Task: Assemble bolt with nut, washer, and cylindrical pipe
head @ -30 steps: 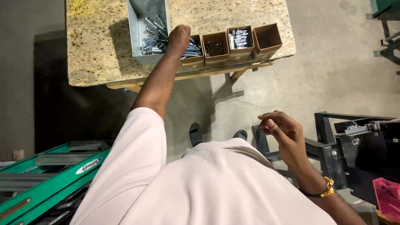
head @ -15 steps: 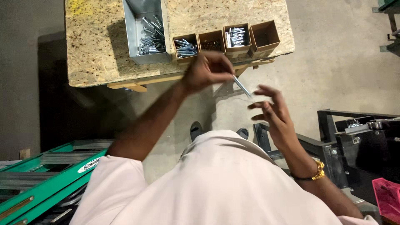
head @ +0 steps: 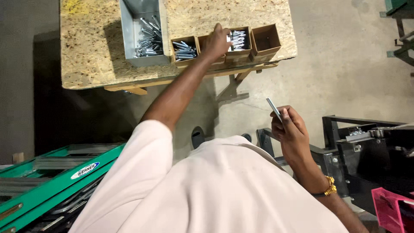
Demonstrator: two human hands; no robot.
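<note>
We see the left hand [head: 217,42] back at the row of 4 small boxes, now over box 2 [head: 207,43]; 0.5 s ago it was near the right hand [head: 290,129], passing a bolt [head: 274,109]. The right hand now holds that bolt alone, fingers closed on it.

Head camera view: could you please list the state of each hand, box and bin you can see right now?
Left hand: reaching into the second small brown cardboard box, contents hidden.
Right hand: shut on a slim silver metal bolt.
Grey metal bin: open, part filled with silver bolts.
First brown box: holds bolts.
Third brown box: holds bolts.
Fourth brown box: empty.
</note>
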